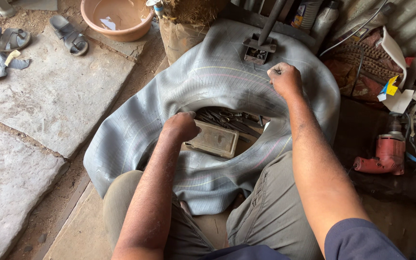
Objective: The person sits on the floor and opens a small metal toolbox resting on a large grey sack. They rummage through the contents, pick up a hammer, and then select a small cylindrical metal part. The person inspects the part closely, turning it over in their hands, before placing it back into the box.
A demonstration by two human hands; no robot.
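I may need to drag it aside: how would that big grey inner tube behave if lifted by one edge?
The inner tube would likely sag and fold, since it lies deflated and creased over the lap. It probably grips rather than slides, being dull rubber. The right hand and left hand press on it.

left fingertips hidden inside inner tube (pixel 208 77)

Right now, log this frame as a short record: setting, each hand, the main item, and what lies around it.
setting: dirt and stone-slab floor, person seated
main item: grey inner tube laid across the lap
left hand: closed, at the tube's inner edge, above a flat tin beside loose metal tools
right hand: fisted, on the tube's upper part near a metal clamp
around: red drill, basin, sandals
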